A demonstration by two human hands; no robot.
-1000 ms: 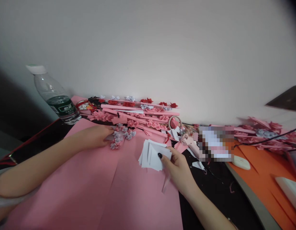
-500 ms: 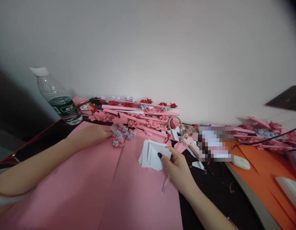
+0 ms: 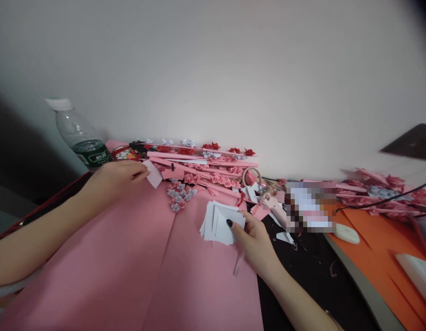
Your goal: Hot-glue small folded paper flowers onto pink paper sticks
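My left hand is raised over the far left of the pink sheet, pinching a small pale paper square by its edge. A fanned stack of white paper squares lies under the thumb of my right hand, which grips its right side. Below that hand a thin, see-through strip sticks out; what it belongs to is hidden. Between the hands rests a cluster of small pink and pale-blue folded paper flowers.
Along the wall lie pink rolled sticks and paper flowers. A water bottle stands at left, partly behind my hand. To the right are a tape roll, a pink glue gun, a blurred-out phone and a white mouse.
My left hand has moved up and left, away from the flower cluster, carrying the paper square. My right hand and its stack have stayed almost still.
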